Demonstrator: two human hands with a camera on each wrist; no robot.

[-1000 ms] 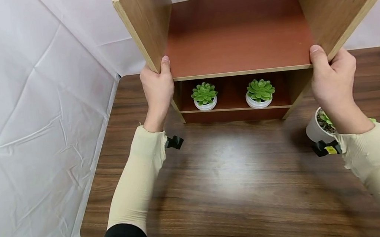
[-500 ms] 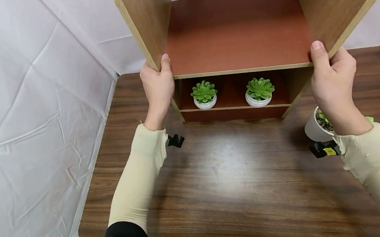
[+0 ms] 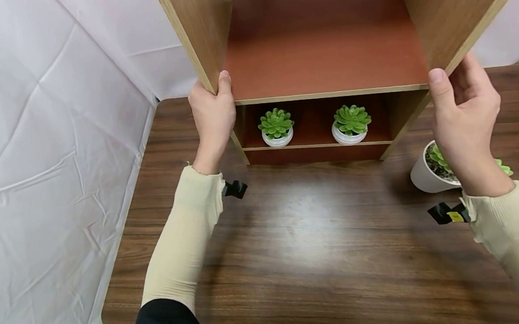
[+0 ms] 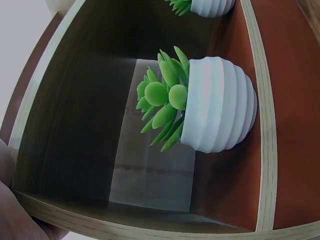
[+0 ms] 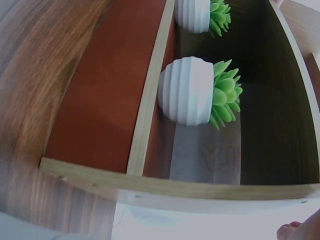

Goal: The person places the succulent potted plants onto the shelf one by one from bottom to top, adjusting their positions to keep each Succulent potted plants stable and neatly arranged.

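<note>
A wooden shelf [image 3: 324, 60] with reddish-brown boards stands upright on the table. My left hand [image 3: 212, 115] grips the front edge of its left side panel, thumb on the inner side. My right hand [image 3: 468, 115] is at the right side panel, its thumb by the front edge and its fingers loosely bent outside. In the right wrist view the fingertips [image 5: 290, 231] show apart from the panel's outer face. In the lower compartment sit two small succulents in ribbed white pots, a left succulent [image 3: 277, 126] and a right succulent [image 3: 351, 123].
A larger white pot [image 3: 429, 171] with a green plant stands on the brown wood-grain table [image 3: 302, 240], partly hidden by my right forearm. White cloth [image 3: 49, 163] hangs at the left and behind the shelf.
My right hand has loosened from the side panel and shifted slightly right and down, fingers spreading away from it. The left hand keeps its grip. The shelf stays in place.
</note>
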